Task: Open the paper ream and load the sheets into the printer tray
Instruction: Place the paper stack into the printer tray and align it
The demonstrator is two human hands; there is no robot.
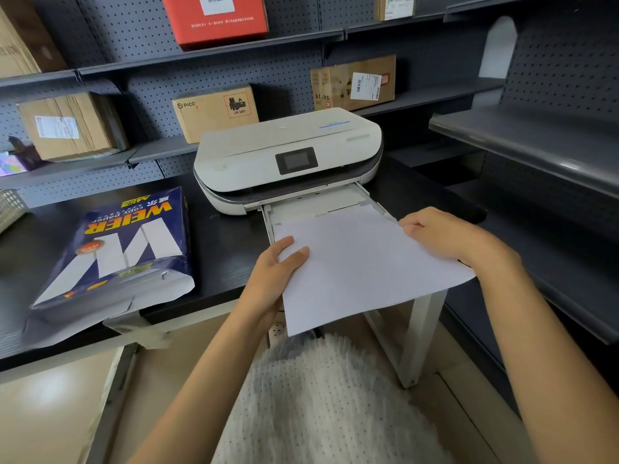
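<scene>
A white printer [288, 159] stands on a black table [221, 249], its paper tray [321, 202] pulled out toward me. I hold a thin stack of white sheets [361, 266] with its far edge lying over the tray's front. My left hand [278, 269] grips the sheets' left edge, thumb on top. On the right edge my right hand [438, 236] pinches the stack near the tray's corner. The blue paper ream [117, 256] lies on the table to the left, its near end torn open.
Grey pegboard shelves [207, 51] behind and to the right carry cardboard boxes [214, 112] and a red box [214, 18]. A wire basket [11, 207] sits at the far left. The table's white leg [422, 333] is below the sheets.
</scene>
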